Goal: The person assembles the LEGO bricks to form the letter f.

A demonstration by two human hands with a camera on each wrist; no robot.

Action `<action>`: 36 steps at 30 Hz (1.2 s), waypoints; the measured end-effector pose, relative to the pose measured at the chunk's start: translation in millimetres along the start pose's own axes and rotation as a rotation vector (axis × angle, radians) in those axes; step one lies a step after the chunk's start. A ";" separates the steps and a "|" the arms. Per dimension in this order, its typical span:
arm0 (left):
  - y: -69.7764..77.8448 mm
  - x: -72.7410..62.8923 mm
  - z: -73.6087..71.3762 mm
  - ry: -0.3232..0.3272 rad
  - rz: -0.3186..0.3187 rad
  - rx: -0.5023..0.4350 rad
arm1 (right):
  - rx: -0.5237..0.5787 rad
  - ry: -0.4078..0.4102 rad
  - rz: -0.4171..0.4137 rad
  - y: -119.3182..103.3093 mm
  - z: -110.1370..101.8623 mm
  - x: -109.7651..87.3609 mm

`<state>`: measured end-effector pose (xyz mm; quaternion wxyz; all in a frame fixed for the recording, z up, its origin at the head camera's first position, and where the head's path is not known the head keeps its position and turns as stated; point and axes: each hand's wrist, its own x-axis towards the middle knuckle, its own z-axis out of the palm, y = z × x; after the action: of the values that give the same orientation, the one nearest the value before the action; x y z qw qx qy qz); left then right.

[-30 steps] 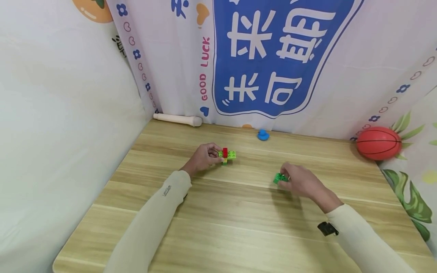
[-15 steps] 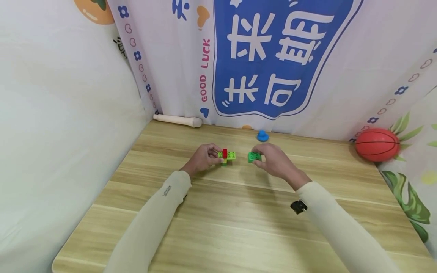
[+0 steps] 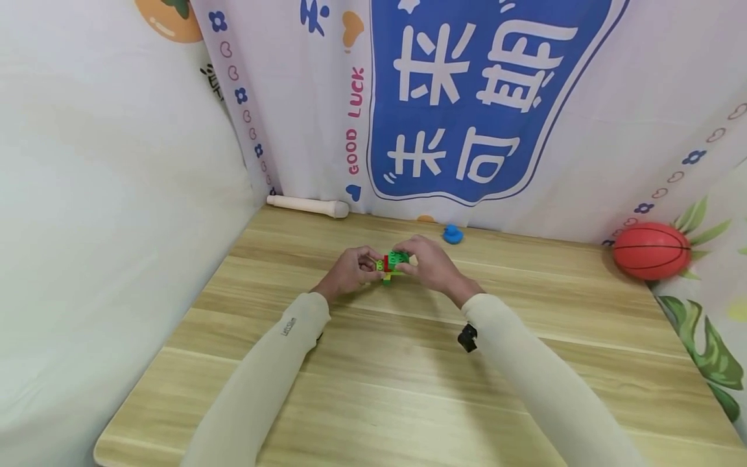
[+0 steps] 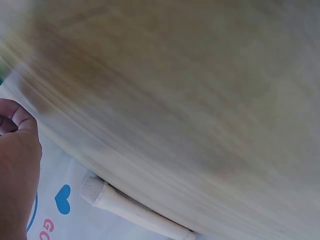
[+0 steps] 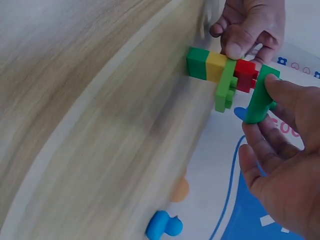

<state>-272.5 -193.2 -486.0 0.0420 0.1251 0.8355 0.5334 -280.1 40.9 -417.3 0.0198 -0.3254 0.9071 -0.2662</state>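
My left hand (image 3: pixel 352 268) steadies a small stack of toy building bricks, its thumb and fingers pinching the light green brick (image 5: pixel 226 86). From the tabletop up, the right wrist view shows a dark green brick (image 5: pixel 197 63), a yellow brick (image 5: pixel 215 67), the light green one and a red brick (image 5: pixel 245 75). Between thumb and fingertips my right hand (image 3: pixel 433 264) pinches a larger green brick (image 5: pixel 261 97). It is tilted at the red brick's studs; whether the two are joined I cannot tell. Only part of the left hand (image 4: pixel 19 165) appears in the left wrist view.
A blue toy duck (image 3: pixel 452 234) sits behind the hands near the back edge of the wooden table (image 3: pixel 350 389). A white toy microphone (image 3: pixel 308 205) lies along the back left. At the back right rests a red ball (image 3: pixel 652 251). Printed cloth hangs behind.
My right hand has carried the green brick leftward and a little back, from the right of the table to above the stack. The left hand has kept its hold on the stack in place.
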 end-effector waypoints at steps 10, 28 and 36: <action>0.8 -0.1 2.2 -0.002 0.006 0.006 | 0.029 0.008 0.004 0.4 4.4 7.5; -0.6 -1.1 0.4 0.008 -0.013 0.014 | 0.025 -0.089 0.047 -5.6 -4.6 23.7; 1.1 -0.6 2.0 -0.001 -0.008 0.014 | -0.027 -0.124 0.029 -7.8 -8.6 26.7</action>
<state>-271.3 -191.1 -485.9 0.0436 0.1225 0.8397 0.5272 -298.3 23.8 -402.3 0.0752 -0.3282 0.9123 -0.2330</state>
